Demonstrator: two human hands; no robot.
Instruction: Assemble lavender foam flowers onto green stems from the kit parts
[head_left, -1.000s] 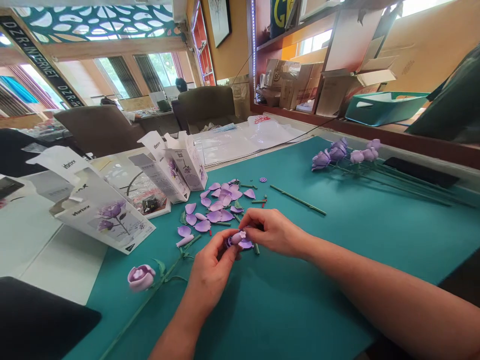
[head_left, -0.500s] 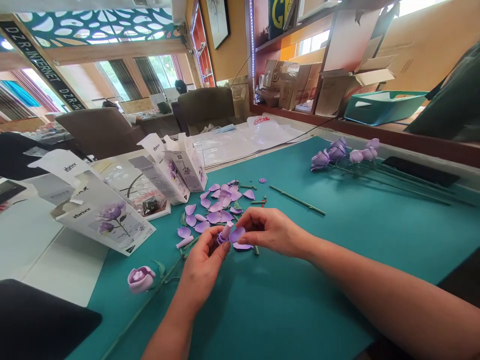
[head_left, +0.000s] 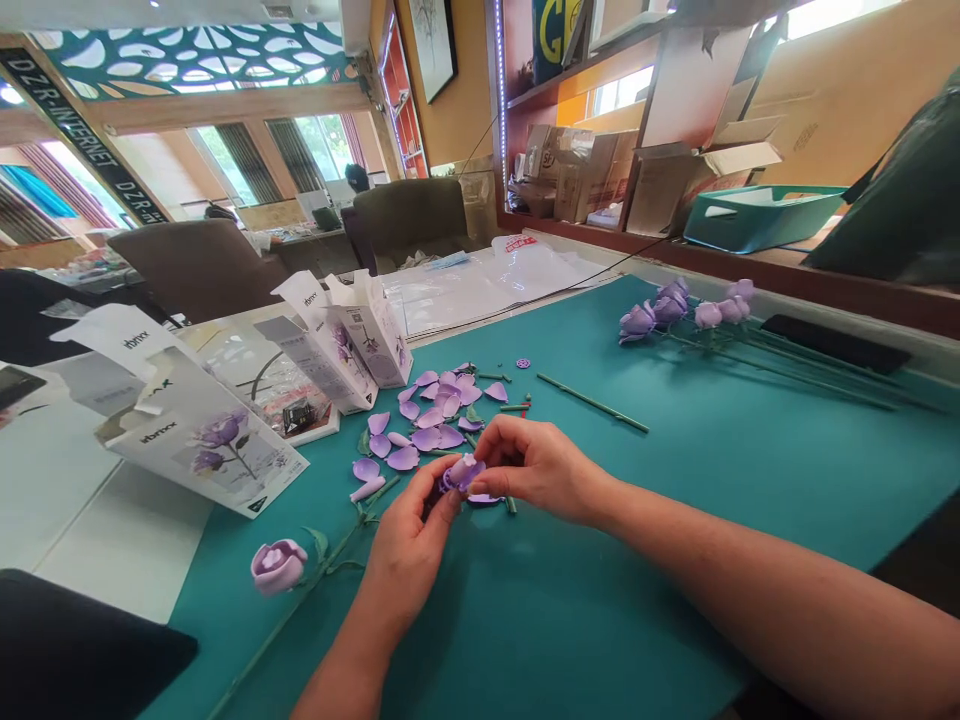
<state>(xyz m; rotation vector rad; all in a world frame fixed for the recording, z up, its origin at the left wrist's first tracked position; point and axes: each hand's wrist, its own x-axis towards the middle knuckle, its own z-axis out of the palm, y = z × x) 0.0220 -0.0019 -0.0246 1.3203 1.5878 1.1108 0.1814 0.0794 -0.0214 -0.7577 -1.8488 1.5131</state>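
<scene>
Between the fingertips of my left hand (head_left: 416, 530) is a small purple flower core (head_left: 460, 474), with a pale centre pointing up. My right hand (head_left: 529, 462) pinches a purple petal (head_left: 477, 472) against the core's right side; fingers partly cover where they meet. Just beyond my hands, loose purple petals (head_left: 427, 438) lie scattered with green stem pieces and leaves. To the left of my left wrist, a partly built lilac flower (head_left: 278, 567) on a long green stem (head_left: 289, 612) rests on the green mat (head_left: 600, 590).
Opened white flower boxes (head_left: 210, 440) stand at the left. A bare green stem (head_left: 592, 403) and a purple ring piece (head_left: 523, 364) lie beyond my right hand. Finished purple flowers (head_left: 660, 305) lie at the back right beside a black flat object (head_left: 834, 343). A dark object (head_left: 82, 650) occupies the lower left.
My right hand has brought the petal in against the core. The core has tilted and shifted slightly right in my left fingers.
</scene>
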